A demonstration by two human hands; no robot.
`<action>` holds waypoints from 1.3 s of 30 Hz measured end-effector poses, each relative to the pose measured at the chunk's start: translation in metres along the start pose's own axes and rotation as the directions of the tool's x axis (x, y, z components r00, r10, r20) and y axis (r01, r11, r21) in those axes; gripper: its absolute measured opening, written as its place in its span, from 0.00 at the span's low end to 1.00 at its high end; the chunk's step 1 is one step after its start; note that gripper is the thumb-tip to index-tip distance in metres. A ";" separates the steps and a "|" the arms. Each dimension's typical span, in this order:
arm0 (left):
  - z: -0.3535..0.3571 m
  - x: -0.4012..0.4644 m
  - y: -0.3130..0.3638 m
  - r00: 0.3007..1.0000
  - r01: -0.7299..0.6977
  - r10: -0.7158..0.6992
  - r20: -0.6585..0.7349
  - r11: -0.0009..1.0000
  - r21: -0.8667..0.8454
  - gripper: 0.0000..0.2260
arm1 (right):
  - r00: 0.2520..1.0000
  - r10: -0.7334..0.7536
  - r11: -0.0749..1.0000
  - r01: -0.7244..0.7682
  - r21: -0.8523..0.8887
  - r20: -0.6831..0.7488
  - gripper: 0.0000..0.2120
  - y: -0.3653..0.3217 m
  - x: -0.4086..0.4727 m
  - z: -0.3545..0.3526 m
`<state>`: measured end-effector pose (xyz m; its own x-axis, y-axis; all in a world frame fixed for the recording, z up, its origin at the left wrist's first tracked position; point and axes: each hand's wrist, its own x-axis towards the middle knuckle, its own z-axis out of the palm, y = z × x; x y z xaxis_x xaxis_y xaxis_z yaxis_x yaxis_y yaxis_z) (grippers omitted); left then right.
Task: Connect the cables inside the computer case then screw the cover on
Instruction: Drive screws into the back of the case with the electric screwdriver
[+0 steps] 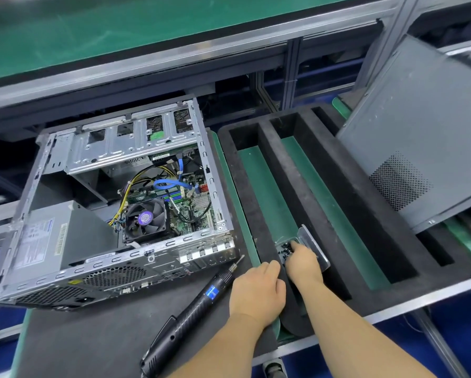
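The open computer case lies on its side at the left, showing the fan, motherboard and yellow, black and blue cables. Its grey side cover leans tilted at the right. A small clear box of black screws sits in a foam slot at the front. My right hand reaches into that box, fingertips down among the screws; whether it pinches one is hidden. My left hand rests beside it on the foam edge, fingers loosely curled, holding nothing. A black electric screwdriver lies on the mat in front of the case.
A black foam tray with long green-bottomed slots fills the middle and right. A green conveyor belt with an aluminium frame runs across the back. The metal table edge runs along the front right.
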<state>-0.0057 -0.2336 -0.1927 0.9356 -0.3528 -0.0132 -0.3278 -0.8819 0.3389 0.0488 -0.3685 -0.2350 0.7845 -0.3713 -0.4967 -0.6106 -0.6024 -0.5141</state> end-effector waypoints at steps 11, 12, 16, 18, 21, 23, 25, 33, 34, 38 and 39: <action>-0.004 -0.001 0.001 0.995 0.008 0.001 -0.096 0.995 0.095 0.04 | 0.997 -0.057 0.998 0.058 0.025 -0.044 0.20 0.007 0.006 0.000; -0.004 -0.001 0.001 0.996 0.012 -0.004 -0.088 0.996 0.088 0.04 | 0.997 -0.056 0.998 0.057 0.018 -0.049 0.19 0.007 0.005 -0.001; -0.005 -0.001 0.002 0.998 0.017 -0.012 -0.064 0.997 0.070 0.04 | 0.995 -0.095 0.995 0.096 0.011 -0.035 0.22 0.008 0.007 -0.002; -0.005 0.000 0.002 0.998 0.018 -0.013 -0.068 0.997 0.079 0.04 | 0.990 -0.139 0.990 0.139 0.006 -0.037 0.19 0.008 0.008 -0.003; -0.005 -0.001 0.003 0.997 0.019 -0.014 -0.070 0.997 0.072 0.04 | 0.988 -0.155 0.987 0.154 -0.046 -0.026 0.13 0.004 0.012 -0.004; -0.005 -0.001 0.003 0.997 0.025 -0.020 -0.077 0.998 0.065 0.04 | 0.990 -0.138 0.987 0.136 -0.090 -0.016 0.13 0.001 0.014 -0.004; -0.005 -0.001 0.003 0.997 0.037 -0.034 -0.064 0.998 0.046 0.04 | 0.992 -0.124 0.983 0.121 -0.138 -0.010 0.12 -0.002 0.015 -0.003; -0.008 -0.001 0.004 0.999 0.015 -0.011 -0.044 0.997 0.076 0.03 | 0.999 0.005 0.985 0.001 -0.170 0.038 0.09 -0.016 0.020 0.004; -0.009 0.000 0.004 0.999 0.010 -0.006 -0.051 0.996 0.090 0.03 | 0.999 0.005 0.988 0.001 -0.154 0.040 0.09 -0.017 0.019 0.004; -0.005 0.000 0.001 0.999 0.020 -0.017 -0.039 0.997 0.075 0.04 | 0.999 -0.039 0.999 0.040 0.029 -0.023 0.07 -0.014 0.011 0.000; -0.004 0.000 0.000 1.000 0.022 -0.021 -0.017 0.999 0.041 0.04 | 0.998 -0.050 0.994 0.054 0.095 -0.048 0.11 -0.012 0.007 -0.001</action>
<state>-0.0053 -0.2328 -0.1889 0.9444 -0.3287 -0.0048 -0.3123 -0.9016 0.2995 0.0615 -0.3647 -0.2319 0.8182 -0.3745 -0.4361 -0.5747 -0.5515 -0.6046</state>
